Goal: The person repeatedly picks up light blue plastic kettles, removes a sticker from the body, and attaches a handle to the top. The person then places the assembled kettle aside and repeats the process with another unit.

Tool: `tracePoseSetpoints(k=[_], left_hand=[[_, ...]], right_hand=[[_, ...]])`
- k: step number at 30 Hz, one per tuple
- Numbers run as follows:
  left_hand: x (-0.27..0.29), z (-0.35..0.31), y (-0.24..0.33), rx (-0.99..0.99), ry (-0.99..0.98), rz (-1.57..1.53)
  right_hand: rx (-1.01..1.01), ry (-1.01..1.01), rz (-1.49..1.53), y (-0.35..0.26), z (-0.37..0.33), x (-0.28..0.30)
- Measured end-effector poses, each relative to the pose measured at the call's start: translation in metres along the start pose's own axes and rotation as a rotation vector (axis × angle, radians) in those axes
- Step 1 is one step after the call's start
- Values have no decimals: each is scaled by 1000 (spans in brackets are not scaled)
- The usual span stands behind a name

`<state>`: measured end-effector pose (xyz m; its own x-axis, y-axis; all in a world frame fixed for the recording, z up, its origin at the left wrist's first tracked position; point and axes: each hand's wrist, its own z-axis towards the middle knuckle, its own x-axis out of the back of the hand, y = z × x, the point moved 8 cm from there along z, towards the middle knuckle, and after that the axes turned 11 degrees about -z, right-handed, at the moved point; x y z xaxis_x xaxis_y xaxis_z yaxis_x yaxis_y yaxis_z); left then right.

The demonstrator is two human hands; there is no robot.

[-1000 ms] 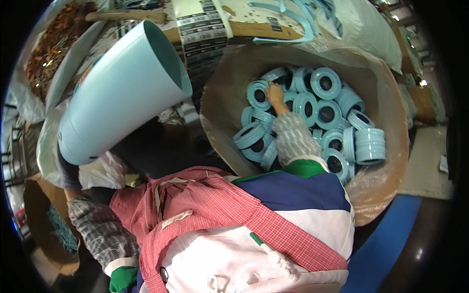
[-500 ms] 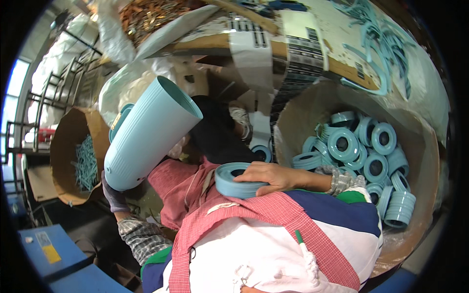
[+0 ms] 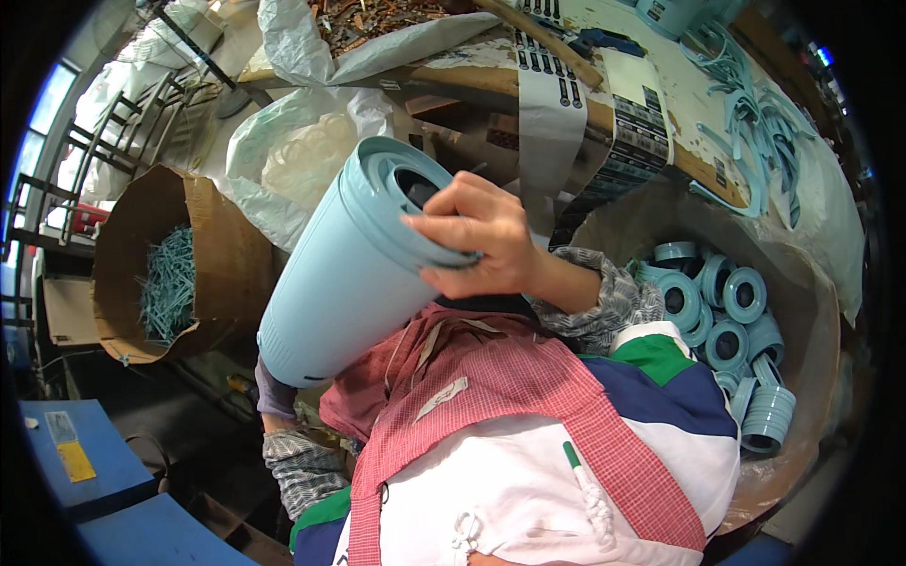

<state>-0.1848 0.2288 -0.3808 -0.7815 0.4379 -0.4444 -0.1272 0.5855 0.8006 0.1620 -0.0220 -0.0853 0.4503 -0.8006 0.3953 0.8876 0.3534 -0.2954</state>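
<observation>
Cluttered workshop surroundings fill the edges: a paint-flecked workbench point(image 3: 472, 58) crosses the top of the frame, bearing a wooden stick point(image 3: 538, 38) and, at upper right, a tangle of light-blue plastic strips point(image 3: 755, 123). At left, a round-sided brown carton point(image 3: 231, 245) holds thin blue pieces point(image 3: 168, 288); at lower left sit 2 blue boxes point(image 3: 80, 448), and at right a plastic-lined carton point(image 3: 816, 349) holds a heap of light-blue rings point(image 3: 727, 344).

Just left of centre, above the red checked apron point(image 3: 491, 377), a light-blue ribbed plastic cylinder point(image 3: 330, 283) leans, its long axis running from lower left to upper right. Its wider end points up and right, towards the right hand point(image 3: 486, 236). A light-blue flanged ring point(image 3: 377, 203) with a dark centre lies across that end, roughly square to the axis; whether it is fully seated cannot be told.

The right hand is clearly nearer this end. It comes in from the right with its fingers partly bent and spread apart, gripping the near side of the ring. The left hand point(image 3: 275, 391), in a greyish-purple covering, is at the cylinder's lower-left end, mostly hidden behind it. It appears to support that end, but I cannot tell how far its fingers are spread or how firmly they hold.
</observation>
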Motion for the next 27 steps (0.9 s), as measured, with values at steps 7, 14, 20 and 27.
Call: tracePoseSetpoints(k=[7, 14, 20, 27], left_hand=[[-122, -67, 139, -568, 227, 226], [-344, -136, 234, -1070, -119, 1318], [-317, -92, 195, -617, -427, 1047], [-370, -104, 182, -1036, -457, 1209]], right_hand=[[-857, 189, 285, 97, -83, -26], [-1284, -187, 846, 157, -195, -1], [-1462, 504, -591, 161, -266, 361], [-1276, 1216, 3, 204, -310, 361]])
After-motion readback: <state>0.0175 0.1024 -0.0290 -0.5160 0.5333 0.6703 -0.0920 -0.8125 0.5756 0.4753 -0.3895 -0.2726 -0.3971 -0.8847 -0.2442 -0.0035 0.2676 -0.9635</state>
